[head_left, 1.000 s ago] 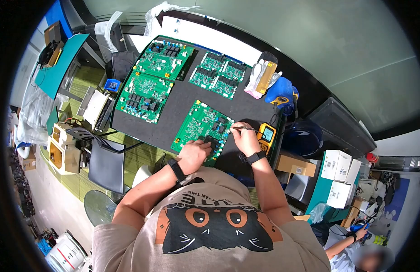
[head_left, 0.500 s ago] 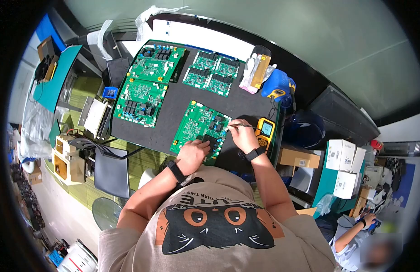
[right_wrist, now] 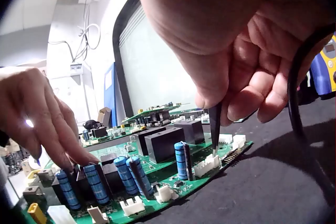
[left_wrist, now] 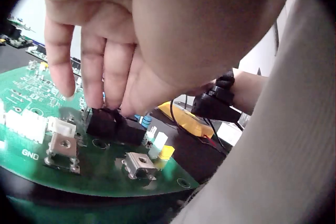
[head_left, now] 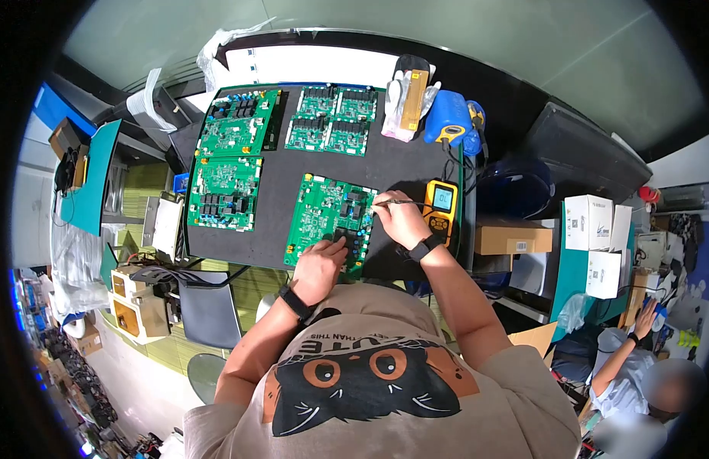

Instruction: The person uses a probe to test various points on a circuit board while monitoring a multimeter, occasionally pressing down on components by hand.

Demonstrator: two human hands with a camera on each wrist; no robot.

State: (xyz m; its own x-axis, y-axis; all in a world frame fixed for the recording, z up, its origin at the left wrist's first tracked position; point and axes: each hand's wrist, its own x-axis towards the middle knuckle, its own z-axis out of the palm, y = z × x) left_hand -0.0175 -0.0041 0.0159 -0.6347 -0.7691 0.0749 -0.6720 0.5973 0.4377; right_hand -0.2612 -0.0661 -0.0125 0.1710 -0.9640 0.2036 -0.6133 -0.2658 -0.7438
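Observation:
A large green circuit board (head_left: 324,210) lies on the dark mat in front of the person. My left hand (head_left: 318,269) rests on its near part, fingertips on the black block-shaped components (left_wrist: 113,124). In my right hand (head_left: 402,220), thumb and fingers pinch a slim dark pointed tool (right_wrist: 215,121). Its tip is at a white connector (right_wrist: 207,165) along the board's right edge, near blue cylindrical components (right_wrist: 181,161). Just right of that hand is a yellow handheld meter (head_left: 440,208) with a lit display.
Two larger green boards (head_left: 236,126) lie at the left and several smaller ones (head_left: 327,122) at the back. White gloves (head_left: 396,99), a brown-yellow box (head_left: 414,101) and a blue device (head_left: 448,118) stand back right. Cardboard boxes (head_left: 513,239) are beyond the table's right side.
The head view has shifted and turned a little. Both hands keep their places at the board, the tool's tip staying near its right edge.

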